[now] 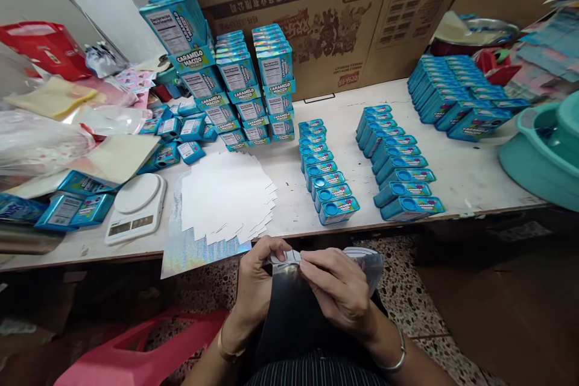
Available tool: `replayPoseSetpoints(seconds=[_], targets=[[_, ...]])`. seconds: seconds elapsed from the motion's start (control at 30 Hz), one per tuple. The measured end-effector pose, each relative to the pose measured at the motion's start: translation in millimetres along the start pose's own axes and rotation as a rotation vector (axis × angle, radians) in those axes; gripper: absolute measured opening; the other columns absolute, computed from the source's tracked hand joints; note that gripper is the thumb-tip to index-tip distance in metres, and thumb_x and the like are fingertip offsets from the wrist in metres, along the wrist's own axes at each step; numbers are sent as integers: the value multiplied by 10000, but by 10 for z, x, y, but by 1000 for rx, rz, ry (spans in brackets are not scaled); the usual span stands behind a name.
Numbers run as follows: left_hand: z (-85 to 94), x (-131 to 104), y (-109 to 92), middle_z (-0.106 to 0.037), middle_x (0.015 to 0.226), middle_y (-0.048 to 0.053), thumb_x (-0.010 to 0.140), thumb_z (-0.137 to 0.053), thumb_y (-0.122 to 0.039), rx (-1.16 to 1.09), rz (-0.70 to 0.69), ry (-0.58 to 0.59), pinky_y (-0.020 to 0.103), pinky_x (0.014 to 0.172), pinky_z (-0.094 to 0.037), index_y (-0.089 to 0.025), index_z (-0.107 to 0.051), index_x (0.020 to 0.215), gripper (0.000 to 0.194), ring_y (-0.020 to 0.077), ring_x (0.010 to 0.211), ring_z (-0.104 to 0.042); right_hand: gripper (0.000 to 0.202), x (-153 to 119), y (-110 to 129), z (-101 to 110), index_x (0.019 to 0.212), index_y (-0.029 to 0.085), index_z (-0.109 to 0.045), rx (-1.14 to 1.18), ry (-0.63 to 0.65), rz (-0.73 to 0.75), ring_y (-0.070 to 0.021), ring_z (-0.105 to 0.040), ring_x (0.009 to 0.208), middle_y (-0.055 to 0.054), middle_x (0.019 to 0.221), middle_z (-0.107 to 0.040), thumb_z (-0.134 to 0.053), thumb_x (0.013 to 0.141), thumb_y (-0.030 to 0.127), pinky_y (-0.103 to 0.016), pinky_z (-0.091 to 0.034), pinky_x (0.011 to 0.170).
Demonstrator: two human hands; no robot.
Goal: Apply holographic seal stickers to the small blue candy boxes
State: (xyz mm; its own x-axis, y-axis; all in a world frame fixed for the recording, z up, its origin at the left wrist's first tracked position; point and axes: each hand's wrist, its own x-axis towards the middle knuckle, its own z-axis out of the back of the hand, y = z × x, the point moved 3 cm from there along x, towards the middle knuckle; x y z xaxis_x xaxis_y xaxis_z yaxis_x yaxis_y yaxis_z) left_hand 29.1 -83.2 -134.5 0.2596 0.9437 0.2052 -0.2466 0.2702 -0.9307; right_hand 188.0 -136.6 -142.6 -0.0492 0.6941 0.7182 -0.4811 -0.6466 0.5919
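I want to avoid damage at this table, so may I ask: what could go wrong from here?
The thin sheet, pinched by the left hand and right hand, might crease. The shiny sheet under the white paper sticks out past the edge of the table; the left hand could catch it and drag the paper. A blue box at the front stands close to that edge and might be knocked off.

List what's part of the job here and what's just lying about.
Likely part of the job:
- held sheet, pinched by left hand and right hand
- white sheets
- glittery sheet under them
- perhaps blue boxes

Apparently just lying about:
- scale
- red bag
- teal basin
- carton
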Motion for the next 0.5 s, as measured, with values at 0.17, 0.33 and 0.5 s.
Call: replayPoseSetpoints(seconds=[0.17, 0.33, 0.5], targets=[[49, 33, 10, -558, 729, -25, 753, -796, -202, 24, -38, 12, 192, 553, -395, -201, -680, 907, 193, 106, 631, -527, 247, 68, -49, 2, 1163, 218, -667, 125, 58, -267, -175, -678, 793, -42, 892, -726, -628, 929, 150, -306, -555, 700], [79, 94, -42, -594, 710, -20, 750, -763, -166, -38, -29, 10, 183, 565, -421, -195, -691, 852, 128, 104, 631, -555, 179, 171, -62, 3, 1072, 220, -702, 164, 97, -237, -156, -649, 772, -29, 855, -712, -600, 952, 136, -292, -524, 686], [41, 118, -34, -624, 686, -10, 723, -759, -163, -175, 113, -6, 182, 570, -448, -174, -663, 738, 97, 105, 622, -570, 324, 99, -100, 28, 1181, 228, -662, 6, 26, -76, -162, -636, 754, -45, 878, -728, -563, 928, 52, -310, -491, 663]])
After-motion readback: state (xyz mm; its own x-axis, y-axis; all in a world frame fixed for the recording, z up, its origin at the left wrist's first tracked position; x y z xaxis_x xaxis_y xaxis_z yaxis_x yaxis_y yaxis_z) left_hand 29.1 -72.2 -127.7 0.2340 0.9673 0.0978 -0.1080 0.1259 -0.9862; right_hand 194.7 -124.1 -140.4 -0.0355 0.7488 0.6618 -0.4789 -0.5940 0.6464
